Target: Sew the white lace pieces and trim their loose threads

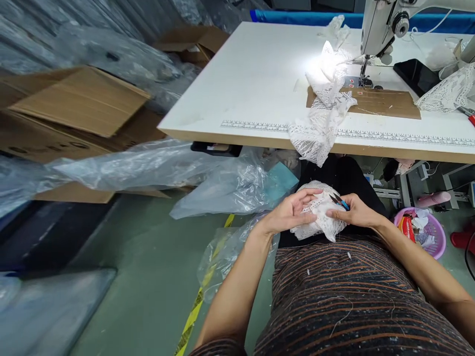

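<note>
A bundle of white lace lies in my lap, below the table edge. My left hand rests on its left side with fingers stretched out over the lace. My right hand is closed on small thread snips with a blue handle, their dark blades pointing left over the lace. A second strip of white lace runs from the sewing machine across the white table and hangs over its front edge.
A brown card lies under the machine's needle, and a dark phone behind it. More lace sits at the right. Cardboard boxes and clear plastic bags crowd the floor on the left. A pink basket stands to the right.
</note>
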A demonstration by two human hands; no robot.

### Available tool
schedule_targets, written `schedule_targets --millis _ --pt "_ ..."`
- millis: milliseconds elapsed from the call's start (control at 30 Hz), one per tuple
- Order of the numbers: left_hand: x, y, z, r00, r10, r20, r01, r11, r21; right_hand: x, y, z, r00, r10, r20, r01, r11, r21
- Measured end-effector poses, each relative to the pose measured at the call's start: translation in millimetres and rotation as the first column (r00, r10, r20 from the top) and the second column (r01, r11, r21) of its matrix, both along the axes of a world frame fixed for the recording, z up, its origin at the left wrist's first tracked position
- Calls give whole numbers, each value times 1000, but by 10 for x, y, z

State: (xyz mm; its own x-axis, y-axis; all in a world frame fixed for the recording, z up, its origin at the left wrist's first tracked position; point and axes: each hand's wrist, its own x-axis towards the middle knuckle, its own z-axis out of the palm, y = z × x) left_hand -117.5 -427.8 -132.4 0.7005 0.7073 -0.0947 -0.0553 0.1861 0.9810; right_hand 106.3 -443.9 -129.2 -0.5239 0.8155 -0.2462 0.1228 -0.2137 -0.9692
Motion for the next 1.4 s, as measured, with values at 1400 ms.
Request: schedule_targets --millis 1400 --pt "-155 369 96 759 382 -527 -85 861 502 91 185 -508 862 -388 325 335 919 208"
